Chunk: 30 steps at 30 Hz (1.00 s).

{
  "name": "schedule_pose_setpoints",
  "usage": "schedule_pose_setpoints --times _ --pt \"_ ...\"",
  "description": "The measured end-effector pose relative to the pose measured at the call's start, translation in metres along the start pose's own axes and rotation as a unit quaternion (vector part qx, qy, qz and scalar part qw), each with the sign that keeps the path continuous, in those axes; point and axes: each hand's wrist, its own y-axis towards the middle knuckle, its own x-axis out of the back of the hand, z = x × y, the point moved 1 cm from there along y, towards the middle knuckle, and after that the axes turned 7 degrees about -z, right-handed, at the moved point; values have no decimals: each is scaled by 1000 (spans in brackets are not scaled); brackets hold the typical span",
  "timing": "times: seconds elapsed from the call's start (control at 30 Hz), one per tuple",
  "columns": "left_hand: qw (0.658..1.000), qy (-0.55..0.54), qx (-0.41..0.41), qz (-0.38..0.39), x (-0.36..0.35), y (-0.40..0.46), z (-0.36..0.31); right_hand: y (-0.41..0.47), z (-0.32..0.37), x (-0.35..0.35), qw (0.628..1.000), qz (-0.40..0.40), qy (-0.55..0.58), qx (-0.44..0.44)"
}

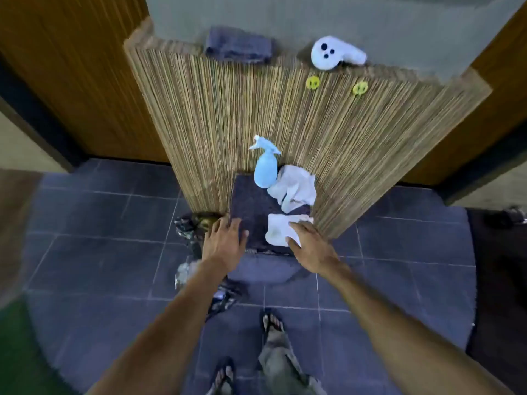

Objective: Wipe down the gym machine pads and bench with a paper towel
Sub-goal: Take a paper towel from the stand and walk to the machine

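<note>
Right hand (309,243) flat on paper towel (278,230), left hand (225,240) spread on dark pad (251,201), spray bottle (265,166) and crumpled cloth (295,188) beyond

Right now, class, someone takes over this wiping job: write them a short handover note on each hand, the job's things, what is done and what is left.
Left hand: open, flat on the dark pad, steadying it.
Right hand: flat on the white paper towel, pressing it to the pad's near right corner.
Blue spray bottle and a crumpled cloth sit at the pad's far end.
Done: cannot tell how much is wiped.
Left: the pad's remaining surface, then other pads and bench, not in view.
</note>
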Motion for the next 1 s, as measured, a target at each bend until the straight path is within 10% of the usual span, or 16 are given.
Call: schedule_pose_setpoints --times 0.43,1.0 --pt "997 -20 70 13 -147 90 2 108 -102 -99 934 46 -163 316" --pt "969 -83 230 -23 -122 25 18 130 -52 -92 928 92 -131 336"
